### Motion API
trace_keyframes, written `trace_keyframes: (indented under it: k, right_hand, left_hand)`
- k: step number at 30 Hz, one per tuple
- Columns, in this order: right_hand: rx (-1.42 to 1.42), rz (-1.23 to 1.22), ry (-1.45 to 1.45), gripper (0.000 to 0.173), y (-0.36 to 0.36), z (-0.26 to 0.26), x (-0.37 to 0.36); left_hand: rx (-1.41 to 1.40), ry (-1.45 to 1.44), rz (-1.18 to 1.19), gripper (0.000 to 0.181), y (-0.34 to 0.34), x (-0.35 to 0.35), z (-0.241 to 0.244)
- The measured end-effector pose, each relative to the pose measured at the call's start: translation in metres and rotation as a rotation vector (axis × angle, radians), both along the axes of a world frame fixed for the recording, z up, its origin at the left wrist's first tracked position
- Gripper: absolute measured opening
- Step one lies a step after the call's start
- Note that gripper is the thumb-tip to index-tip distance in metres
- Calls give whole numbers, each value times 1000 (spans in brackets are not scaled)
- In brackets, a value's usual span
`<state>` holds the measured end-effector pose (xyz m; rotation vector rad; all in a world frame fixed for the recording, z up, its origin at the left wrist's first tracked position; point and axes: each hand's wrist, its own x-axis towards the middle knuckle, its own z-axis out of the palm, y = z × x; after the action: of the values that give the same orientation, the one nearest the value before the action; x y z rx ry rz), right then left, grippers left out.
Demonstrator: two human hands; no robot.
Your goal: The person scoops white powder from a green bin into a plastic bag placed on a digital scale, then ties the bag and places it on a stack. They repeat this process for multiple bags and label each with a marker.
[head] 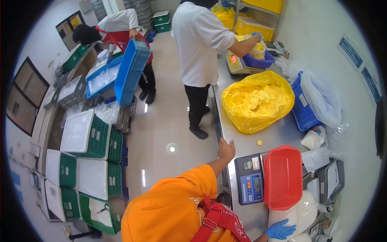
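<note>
My bare left hand is at the near edge of the steel table, holding nothing, thumb and fingers apart. My right hand, in a blue glove, rests with spread fingers on clear plastic bags of white material. Between my hands, an empty red plastic tub sits on a digital bench scale. Beyond my left hand stands a yellow plastic bag, its mouth wide, filled with soft yellow matter. A small yellow lump lies on the steel.
A co-worker in white handles yellow matter over a purple basket on another scale. A second co-worker tilts a blue crate. Lidded green crates are stacked left. A blue bin stands by the wall.
</note>
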<state>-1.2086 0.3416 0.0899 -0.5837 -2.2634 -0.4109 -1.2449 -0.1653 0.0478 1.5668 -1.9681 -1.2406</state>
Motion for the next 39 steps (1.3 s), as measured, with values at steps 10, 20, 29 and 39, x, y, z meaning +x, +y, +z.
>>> trace_keyframes:
  k: [10, 20, 29, 39]
  right_hand:
    - [-50, -98, -92, 69, 8, 5, -4]
    - [-29, -74, -102, 67, 18, 0, -7]
    - [-16, -53, -82, 66, 11, 0, -4]
    - [-270, 255, -33, 69, -33, -18, 14]
  left_hand:
    - [-54, 12, 23, 67, 5, 0, 3]
    - [-54, 23, 30, 65, 6, -1, 4]
    - [-56, 1, 32, 66, -1, 0, -1]
    - [-78, -28, -50, 76, 1, -36, -64]
